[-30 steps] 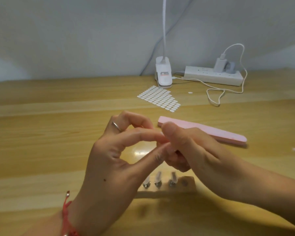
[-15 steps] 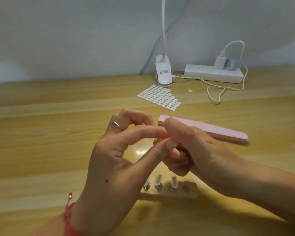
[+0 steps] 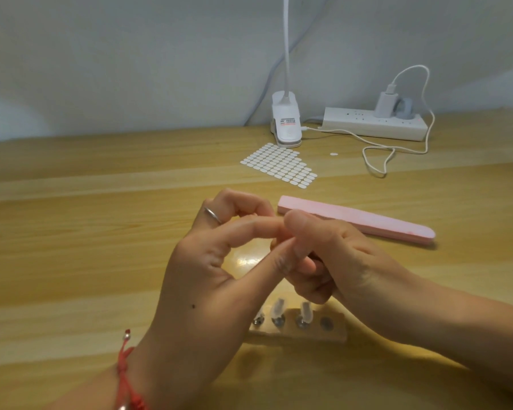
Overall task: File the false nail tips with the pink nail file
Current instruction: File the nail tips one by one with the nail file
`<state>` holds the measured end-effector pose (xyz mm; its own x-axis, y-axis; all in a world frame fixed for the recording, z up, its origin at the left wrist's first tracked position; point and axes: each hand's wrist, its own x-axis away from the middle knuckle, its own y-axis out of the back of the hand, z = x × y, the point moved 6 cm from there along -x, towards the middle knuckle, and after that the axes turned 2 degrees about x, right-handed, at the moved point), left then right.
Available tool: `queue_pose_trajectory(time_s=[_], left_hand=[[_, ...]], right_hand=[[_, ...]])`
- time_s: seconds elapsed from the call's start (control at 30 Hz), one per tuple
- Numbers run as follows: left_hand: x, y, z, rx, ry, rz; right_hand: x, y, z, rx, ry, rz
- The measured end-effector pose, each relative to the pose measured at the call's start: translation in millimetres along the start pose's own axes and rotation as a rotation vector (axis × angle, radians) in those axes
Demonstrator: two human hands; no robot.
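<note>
In the head view, the pink nail file (image 3: 359,218) is seen lying flat on the wooden tabletop (image 3: 71,232), untouched. Just in front of its left end, the left hand (image 3: 208,261) and the right hand (image 3: 338,255) are raised above the tabletop with their tips brought together. The left forefinger and thumb are drawn into a narrow ring, and the remaining left fingers (image 3: 249,204) are curled behind. The right thumb (image 3: 298,229) is pressed against the left fingertips, with the other right fingers folded underneath. Whether anything is pinched between the tips cannot be told, since the meeting point is covered. A silver ring (image 3: 212,214) is worn on a left finger and a red cord bracelet (image 3: 125,377) on the left wrist.

Nearer the camera than the file, below the hands, a small wooden block (image 3: 335,332) is placed, and clear false nail tips (image 3: 305,313) are stood upright on its metal studs. Beyond the file, a sheet of white oval stickers (image 3: 279,165) is laid. Farther back, a white clip lamp base (image 3: 286,122) and a power strip (image 3: 373,124) with a charger (image 3: 385,105) and a looped white cable (image 3: 379,161) are set by the wall.
</note>
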<state>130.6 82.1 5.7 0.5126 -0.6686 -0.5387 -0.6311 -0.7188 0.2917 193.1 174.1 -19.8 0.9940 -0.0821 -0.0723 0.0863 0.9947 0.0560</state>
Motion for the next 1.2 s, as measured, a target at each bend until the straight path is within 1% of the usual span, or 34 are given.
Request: queue_pose_trajectory(time_s=[0.1, 0.2, 0.27, 0.43, 0.57, 0.63, 0.7, 0.8, 0.87, 0.9, 0.93, 0.97, 1.0, 1.03, 1.07, 1.1, 1.13, 1.17, 1.2], left_hand=[[-1, 1, -1, 0.022, 0.030, -0.003], [-1, -1, 1, 0.058, 0.053, 0.049], [-1, -1, 1, 0.069, 0.056, 0.072], [-1, -1, 4, 0.062, 0.067, 0.088], [-1, -1, 6, 0.070, 0.081, 0.091], [-2, -1, 7, 0.069, 0.084, 0.090], [-2, 0, 8, 0.060, 0.088, 0.090], [-2, 0, 10, 0.043, 0.105, 0.085], [-1, 0, 11, 0.054, 0.117, 0.085], [-1, 0, 11, 0.063, 0.120, 0.080], [-2, 1, 13, 0.079, 0.131, 0.069], [-2, 3, 16, 0.108, 0.155, 0.050], [-2, 5, 20, 0.142, 0.185, 0.029], [-2, 7, 24, 0.178, 0.217, 0.009], [-2, 8, 28, 0.216, 0.252, -0.009], [-2, 8, 30, 0.259, 0.285, -0.025], [-2, 9, 34, 0.307, 0.319, -0.044], [-2, 10, 38, 0.358, 0.358, -0.067], [-2, 12, 42, 0.406, 0.399, -0.093]], right_hand=[[1, 1, -4, -0.037, -0.073, 0.026], [1, 4, -9, -0.029, -0.123, 0.097], [2, 4, -8, -0.027, -0.121, 0.140], [0, -3, 5, 0.049, -0.041, 0.182], [1, -1, 3, 0.055, -0.054, 0.158], [0, 3, -2, 0.004, -0.085, 0.111], [0, 8, -9, 0.011, -0.138, 0.088], [1, 11, -12, 0.143, -0.190, 0.094], [0, 15, -5, 0.230, -0.181, 0.094], [-2, 19, 1, 0.279, -0.142, 0.064], [-4, 28, 8, 0.350, -0.059, 0.000], [-5, 42, 16, 0.470, 0.066, -0.108], [-3, 56, 24, 0.649, 0.194, -0.235], [-1, 70, 28, 0.858, 0.270, -0.345], [0, 81, 29, 1.047, 0.270, -0.411], [-1, 90, 24, 1.192, 0.217, -0.422], [-3, 96, 17, 1.295, 0.129, -0.376], [-5, 101, 8, 1.344, 0.044, -0.311], [-6, 104, 2, 1.334, -0.004, -0.265]])
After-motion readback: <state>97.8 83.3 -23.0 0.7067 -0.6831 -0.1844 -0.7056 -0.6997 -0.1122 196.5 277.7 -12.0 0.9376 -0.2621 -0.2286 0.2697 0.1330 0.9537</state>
